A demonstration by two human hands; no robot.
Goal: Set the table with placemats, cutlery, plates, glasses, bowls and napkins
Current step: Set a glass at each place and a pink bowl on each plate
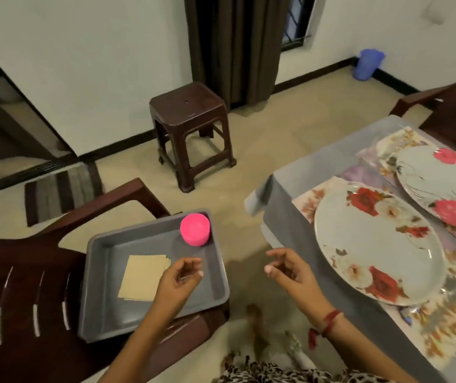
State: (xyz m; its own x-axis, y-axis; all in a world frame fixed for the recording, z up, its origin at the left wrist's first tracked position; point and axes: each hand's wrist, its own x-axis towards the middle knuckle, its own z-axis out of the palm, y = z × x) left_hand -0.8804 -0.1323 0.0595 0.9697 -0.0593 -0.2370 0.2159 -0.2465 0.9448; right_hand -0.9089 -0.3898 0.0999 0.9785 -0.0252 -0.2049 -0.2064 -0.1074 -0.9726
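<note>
Probably a home dining room: clothed table (282, 194), chairs (55, 272), stool (188, 111), curtain (235, 45).

We see the far plate (439, 178) cut off by the right edge, the left hand (181, 275) covering a corner of the napkins (141, 275), and a blurred blue bin (368, 64)

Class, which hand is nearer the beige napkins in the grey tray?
Left. The left hand is just right of the napkins, above the tray; the right hand is farther right, beyond the tray's edge.
</note>
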